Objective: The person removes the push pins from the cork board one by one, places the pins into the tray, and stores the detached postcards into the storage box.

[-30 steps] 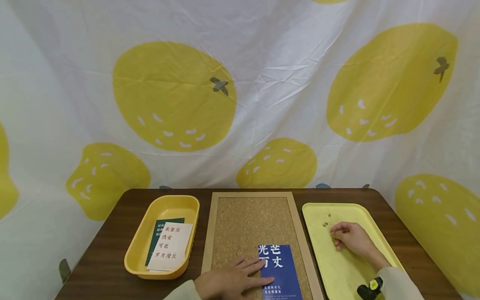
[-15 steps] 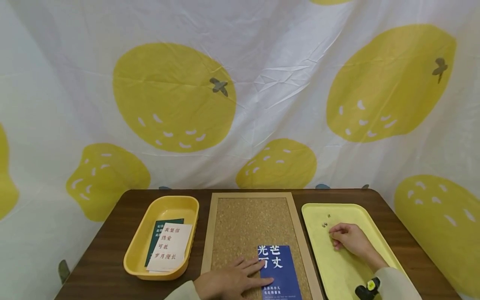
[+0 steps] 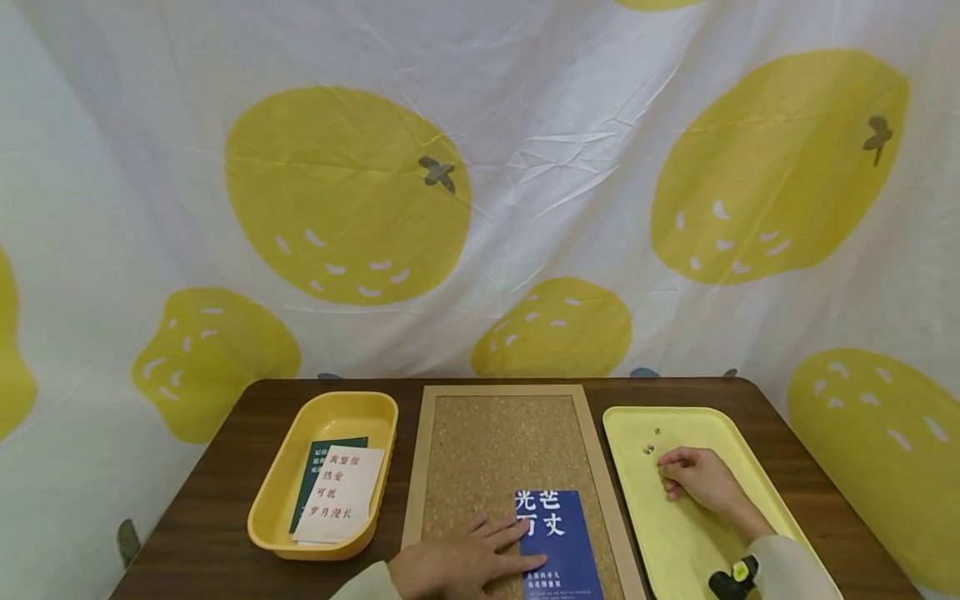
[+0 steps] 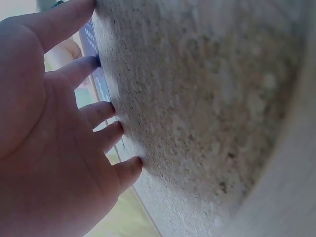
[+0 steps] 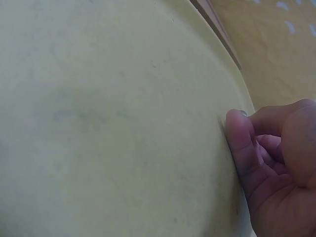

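Note:
My left hand (image 3: 468, 560) lies with fingers spread over the cork board (image 3: 502, 442), some fingertips on a blue card (image 3: 566, 546) with white characters. In the left wrist view, the fingers of my left hand (image 4: 59, 123) touch the cork surface and the card's edge. Over the yellow tray (image 3: 678, 567), my right hand (image 3: 701, 479) has its thumb and forefinger pinched together. A small silvery glint, seemingly a thumbtack (image 5: 243, 113), shows at the fingertips in the right wrist view, mostly hidden. Several small metal thumbtacks (image 3: 649, 449) lie on the tray just beyond these fingertips.
To the left, an orange-yellow basket (image 3: 260, 521) holds a pale card (image 3: 341, 496) over a dark green card (image 3: 306, 487). All stand on a dark wooden table (image 3: 202, 500). A lemon-print cloth (image 3: 517, 225) hangs behind the table.
Almost nothing differs. My right hand has shifted very slightly left at the tray, its fingertips still pinched, while my left hand stays on the card and board.

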The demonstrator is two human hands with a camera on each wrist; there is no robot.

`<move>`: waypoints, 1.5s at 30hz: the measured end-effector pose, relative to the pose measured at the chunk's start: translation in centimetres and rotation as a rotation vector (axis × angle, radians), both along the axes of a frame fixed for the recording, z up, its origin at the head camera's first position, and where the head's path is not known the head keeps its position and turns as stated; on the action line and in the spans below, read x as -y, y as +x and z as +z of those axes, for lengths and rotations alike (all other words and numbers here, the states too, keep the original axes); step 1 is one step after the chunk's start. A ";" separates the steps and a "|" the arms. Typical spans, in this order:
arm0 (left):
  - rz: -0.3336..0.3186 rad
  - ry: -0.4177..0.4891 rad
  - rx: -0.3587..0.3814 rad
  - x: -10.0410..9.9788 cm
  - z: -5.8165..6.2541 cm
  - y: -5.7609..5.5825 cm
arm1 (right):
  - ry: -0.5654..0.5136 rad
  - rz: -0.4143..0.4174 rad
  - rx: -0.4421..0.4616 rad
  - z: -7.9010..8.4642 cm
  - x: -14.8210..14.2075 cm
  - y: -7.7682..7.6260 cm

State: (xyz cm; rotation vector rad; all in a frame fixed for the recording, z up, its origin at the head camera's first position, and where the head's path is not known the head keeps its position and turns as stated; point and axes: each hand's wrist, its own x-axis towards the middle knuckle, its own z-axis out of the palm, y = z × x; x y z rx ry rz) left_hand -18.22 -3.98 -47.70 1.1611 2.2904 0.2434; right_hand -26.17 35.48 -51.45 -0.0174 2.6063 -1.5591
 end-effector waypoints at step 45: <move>-0.028 0.009 -0.040 0.1 -2.3 -1.0 | 0.074 0.074 -0.118 2.1 1.9 0.3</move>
